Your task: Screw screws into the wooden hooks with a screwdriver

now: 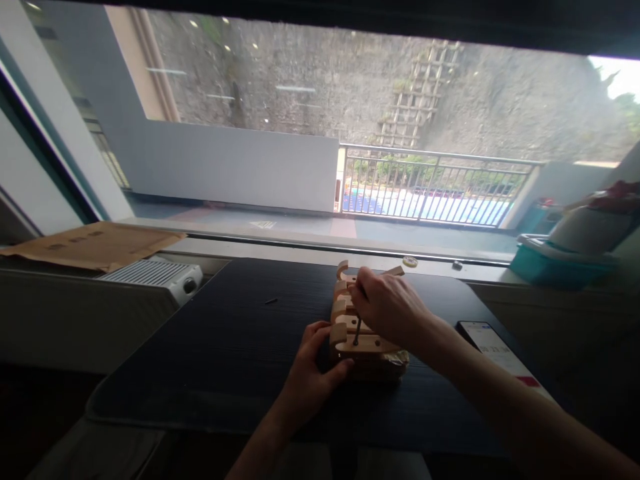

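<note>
On the dark table lies a wooden piece [371, 344] with several curved, hook-like ends along its left side and dark holes in its slats. My left hand [313, 363] grips its near left corner, thumb in front and fingers along the left side. Above it, my right hand [383, 300] is closed in a fist around the top of a screwdriver [358, 328], whose thin dark shaft points down. The shaft's tip meets the nearest slat at a hole or screw; which one I cannot tell. My fist hides the screwdriver's handle and part of the slats.
A small dark pin-like piece [271, 301] lies on the table [210, 360] at left. A lit phone [500, 353] rests by the right forearm. On the sill sit a round roll [410, 261] and a teal box [555, 263]. A brown envelope [95, 243] lies left, beside a white heater [155, 277].
</note>
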A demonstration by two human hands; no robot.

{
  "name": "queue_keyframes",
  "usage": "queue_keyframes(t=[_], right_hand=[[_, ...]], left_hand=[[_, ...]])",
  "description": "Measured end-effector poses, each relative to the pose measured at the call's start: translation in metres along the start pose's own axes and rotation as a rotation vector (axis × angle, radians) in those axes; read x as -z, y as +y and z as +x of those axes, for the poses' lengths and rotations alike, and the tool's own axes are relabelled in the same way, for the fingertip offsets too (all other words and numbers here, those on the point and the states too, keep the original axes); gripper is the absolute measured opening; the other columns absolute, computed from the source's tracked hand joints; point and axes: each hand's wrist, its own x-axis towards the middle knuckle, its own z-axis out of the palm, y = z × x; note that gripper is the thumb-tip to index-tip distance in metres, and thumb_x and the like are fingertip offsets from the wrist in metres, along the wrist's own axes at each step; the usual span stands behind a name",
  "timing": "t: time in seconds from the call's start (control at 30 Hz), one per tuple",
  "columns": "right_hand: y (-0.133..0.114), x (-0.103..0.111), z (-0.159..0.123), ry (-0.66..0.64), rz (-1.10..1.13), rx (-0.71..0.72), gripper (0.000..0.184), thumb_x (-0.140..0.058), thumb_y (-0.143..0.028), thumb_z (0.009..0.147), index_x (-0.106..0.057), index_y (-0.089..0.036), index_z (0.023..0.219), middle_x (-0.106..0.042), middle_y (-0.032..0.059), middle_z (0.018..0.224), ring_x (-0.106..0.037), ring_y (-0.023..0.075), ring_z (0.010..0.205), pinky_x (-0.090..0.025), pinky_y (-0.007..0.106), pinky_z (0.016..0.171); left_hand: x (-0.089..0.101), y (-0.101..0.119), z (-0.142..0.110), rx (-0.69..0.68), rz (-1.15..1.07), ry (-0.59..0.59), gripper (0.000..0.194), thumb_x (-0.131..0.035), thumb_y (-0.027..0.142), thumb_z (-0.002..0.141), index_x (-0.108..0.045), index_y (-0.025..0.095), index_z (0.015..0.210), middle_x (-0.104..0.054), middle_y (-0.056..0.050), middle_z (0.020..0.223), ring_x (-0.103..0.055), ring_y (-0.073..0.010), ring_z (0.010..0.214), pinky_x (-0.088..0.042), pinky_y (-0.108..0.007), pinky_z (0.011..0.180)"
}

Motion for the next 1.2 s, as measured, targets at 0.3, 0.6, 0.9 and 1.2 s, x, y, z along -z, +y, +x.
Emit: queue_keyframes(t=[0.3,0.6,0.9,1.2], right_hand=[[0.015,0.027,0.012,-0.138,0.004,0.226,0.030,-0.038,-0.040,0.090,-0.055,-0.020,0.076,-0.060,0.0000,0.063,-0.052,0.0123,0.054,-0.020,0.027,0.049],[0.008,0.008,0.012,-0.029,0.014,0.528,0.018,-0.037,-0.018,0.088,-0.046,-0.018,0.072,-0.057,-0.0006,0.061,-0.043,0.0092,0.048,-0.016,0.027,0.047],[0.014,-0.007,0.017,-0.013,-0.039,0.041,0.026,-0.035,-0.030,0.090,-0.054,-0.018,0.076,-0.054,0.0009,0.054,-0.046,0.0128,0.046,-0.015,0.027,0.046],[0.021,0.033,0.014,-0.299,0.103,0.410,0.016,-0.045,-0.029,0.088,-0.056,-0.019,0.083,-0.060,0.0012,0.072,-0.051,0.0113,0.061,-0.026,0.025,0.054]], left_hand=[[-0.002,-0.003,-0.005,0.015,0.070,0.040,0.033,-0.060,0.024,0.079,-0.054,0.026,0.111,-0.049,-0.004,0.122,-0.049,-0.0206,0.115,-0.040,-0.032,0.099],[-0.002,0.007,0.003,0.082,0.057,0.066,0.027,-0.065,0.028,0.075,-0.061,0.026,0.102,-0.053,-0.003,0.118,-0.051,-0.0228,0.114,-0.043,-0.031,0.096],[-0.004,0.004,-0.001,0.116,0.053,0.059,0.026,-0.064,0.029,0.076,-0.061,0.026,0.101,-0.052,-0.003,0.118,-0.053,-0.0214,0.111,-0.044,-0.030,0.095],[-0.005,0.004,-0.001,0.103,0.048,0.093,0.031,-0.064,0.029,0.075,-0.059,0.027,0.106,-0.054,-0.003,0.118,-0.054,-0.0225,0.109,-0.045,-0.031,0.094]])
